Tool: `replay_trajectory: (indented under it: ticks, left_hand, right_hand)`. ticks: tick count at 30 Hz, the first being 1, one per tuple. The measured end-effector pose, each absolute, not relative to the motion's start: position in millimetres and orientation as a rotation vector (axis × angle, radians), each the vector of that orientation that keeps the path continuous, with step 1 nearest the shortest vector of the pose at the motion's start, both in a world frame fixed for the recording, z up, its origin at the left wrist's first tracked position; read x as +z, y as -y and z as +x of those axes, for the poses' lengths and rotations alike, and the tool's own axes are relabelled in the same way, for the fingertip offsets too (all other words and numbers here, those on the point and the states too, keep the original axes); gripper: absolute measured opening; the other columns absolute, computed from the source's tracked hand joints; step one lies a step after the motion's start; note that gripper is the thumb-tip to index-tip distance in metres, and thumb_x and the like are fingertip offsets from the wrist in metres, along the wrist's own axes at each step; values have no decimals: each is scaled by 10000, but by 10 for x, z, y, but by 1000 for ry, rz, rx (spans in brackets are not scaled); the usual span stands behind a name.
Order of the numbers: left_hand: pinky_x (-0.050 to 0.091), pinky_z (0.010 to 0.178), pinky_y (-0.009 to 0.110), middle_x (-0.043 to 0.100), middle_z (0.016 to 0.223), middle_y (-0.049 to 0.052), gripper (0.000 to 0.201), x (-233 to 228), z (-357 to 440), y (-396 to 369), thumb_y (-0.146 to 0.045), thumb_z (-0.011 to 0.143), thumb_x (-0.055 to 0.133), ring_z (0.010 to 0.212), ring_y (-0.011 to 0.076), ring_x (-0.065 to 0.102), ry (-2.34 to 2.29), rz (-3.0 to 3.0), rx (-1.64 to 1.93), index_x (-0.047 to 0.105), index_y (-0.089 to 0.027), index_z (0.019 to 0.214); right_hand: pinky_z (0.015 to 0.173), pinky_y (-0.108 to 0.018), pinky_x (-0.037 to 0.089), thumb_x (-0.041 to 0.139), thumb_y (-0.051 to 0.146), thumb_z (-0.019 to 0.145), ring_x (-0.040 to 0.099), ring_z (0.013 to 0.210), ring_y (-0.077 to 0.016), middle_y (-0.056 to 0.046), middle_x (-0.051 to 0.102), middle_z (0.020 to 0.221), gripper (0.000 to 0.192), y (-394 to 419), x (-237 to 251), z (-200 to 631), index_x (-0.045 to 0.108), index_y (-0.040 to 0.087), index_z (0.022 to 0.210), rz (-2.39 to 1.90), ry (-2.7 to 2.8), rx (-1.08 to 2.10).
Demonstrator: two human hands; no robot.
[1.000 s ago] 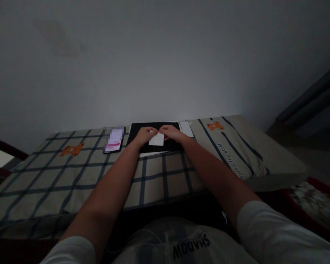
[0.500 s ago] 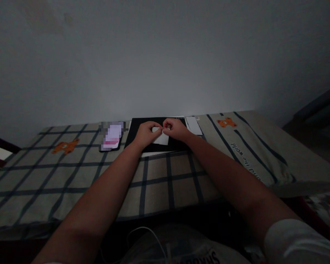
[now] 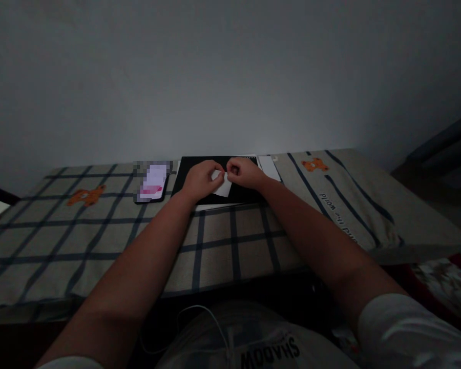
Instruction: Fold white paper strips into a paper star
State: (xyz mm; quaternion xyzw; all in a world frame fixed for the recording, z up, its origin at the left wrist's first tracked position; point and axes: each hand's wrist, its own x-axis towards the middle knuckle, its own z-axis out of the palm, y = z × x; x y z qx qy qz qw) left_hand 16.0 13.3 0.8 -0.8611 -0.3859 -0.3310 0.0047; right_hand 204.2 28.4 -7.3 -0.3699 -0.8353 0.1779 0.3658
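Both hands out in front, over a black board [image 3: 200,192] lying on the bed [image 3: 100,241]. Left hand [image 3: 200,180] and right hand [image 3: 245,174] close together, each grip pinched shut on a small white paper [image 3: 223,186]. Paper held just above the black board, tilted, one corner pointing down. Phone [image 3: 152,182] with a lit screen just left of the board. White sheet [image 3: 271,167] just right of it. Pillow [image 3: 349,205] with a little orange bear further right. Room quite dark.
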Motion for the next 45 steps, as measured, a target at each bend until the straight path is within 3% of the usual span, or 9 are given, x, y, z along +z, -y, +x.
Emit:
replay_trajectory:
  ticks: [8, 14, 21, 33, 45]
  left_hand:
    - [392, 609, 276, 619, 707, 8, 200, -48, 7, -302, -334, 802, 542, 555, 124, 483, 1401, -2480, -1299, 654, -169, 823]
    - [414, 652, 275, 663, 784, 23, 211, -29, 61, -235, -336, 818, 528, 680, 143, 560, 1283, -2592, -1292, 659, -170, 825]
    - [418, 639, 275, 672, 799, 32, 223, 0, 91, -200, -336, 837, 514, 680, 143, 564, 1214, -2608, -1265, 661, -170, 854]
    - [431, 712, 292, 657, 846, 49, 205, 53, 124, -137, -329, 846, 495, 794, 174, 590, 1147, -2630, -1093, 631, -176, 866]
    - [427, 764, 307, 647, 897, 58, 202, 63, 130, -107, -325, 887, 454, 860, 185, 582, 1114, -2620, -1027, 604, -189, 899]
  right_hand:
    - [590, -253, 339, 513, 216, 715, 449, 602, -117, -5, 530, 660, 81, -385, -163, 2179, 555, 148, 730, -1032, 2059, 442]
    - [648, -266, 359, 491, 328, 835, 486, 681, -137, -38, 573, 794, 224, -326, -123, 2106, 585, 147, 927, -924, 2185, 323]
    - [669, -276, 330, 437, 362, 896, 472, 712, -147, -51, 565, 803, 262, -283, -85, 2103, 591, 152, 868, -928, 2228, 133]
    - [693, -274, 346, 444, 251, 855, 488, 742, -146, -51, 582, 849, 189, -203, -37, 2041, 596, 163, 922, -855, 2231, 77]
    - [627, -264, 327, 492, 276, 800, 489, 671, -131, -27, 577, 794, 154, -197, -21, 2058, 591, 171, 855, -1015, 2157, 157]
